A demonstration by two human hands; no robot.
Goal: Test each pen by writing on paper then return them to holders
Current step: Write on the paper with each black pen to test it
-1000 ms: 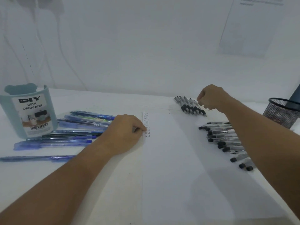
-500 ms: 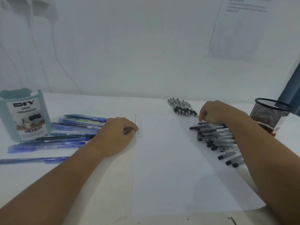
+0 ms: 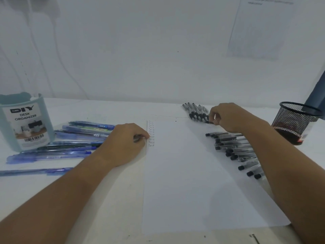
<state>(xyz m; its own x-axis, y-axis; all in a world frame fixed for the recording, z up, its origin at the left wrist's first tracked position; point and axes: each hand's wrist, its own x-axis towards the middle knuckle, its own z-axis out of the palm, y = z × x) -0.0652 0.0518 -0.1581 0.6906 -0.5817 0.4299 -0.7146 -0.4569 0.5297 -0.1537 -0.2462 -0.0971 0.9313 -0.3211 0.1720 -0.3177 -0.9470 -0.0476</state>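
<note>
A white paper sheet [image 3: 190, 173] lies in the middle of the table, with a column of small "Test" words [image 3: 151, 133] at its top left. My left hand [image 3: 123, 143] rests curled on the sheet's left edge, and a small grey object [image 3: 137, 138] shows between its fingers. My right hand [image 3: 228, 117] pinches the black end of a pen [image 3: 209, 122] beside a short far row of black pens [image 3: 195, 111]. A longer pile of black pens [image 3: 232, 148] lies right of the sheet. Blue pens [image 3: 70, 141] lie to the left.
A pale blue desk organizer [image 3: 26, 124] with a label stands at the far left. A black mesh pen holder [image 3: 297, 120] stands at the far right. One blue pen [image 3: 35, 171] lies apart near the left edge. A white wall rises behind the table.
My right hand has gone from the near pile of black pens up to the far row and now pinches a pen's end. My left hand has stayed on the paper's edge.
</note>
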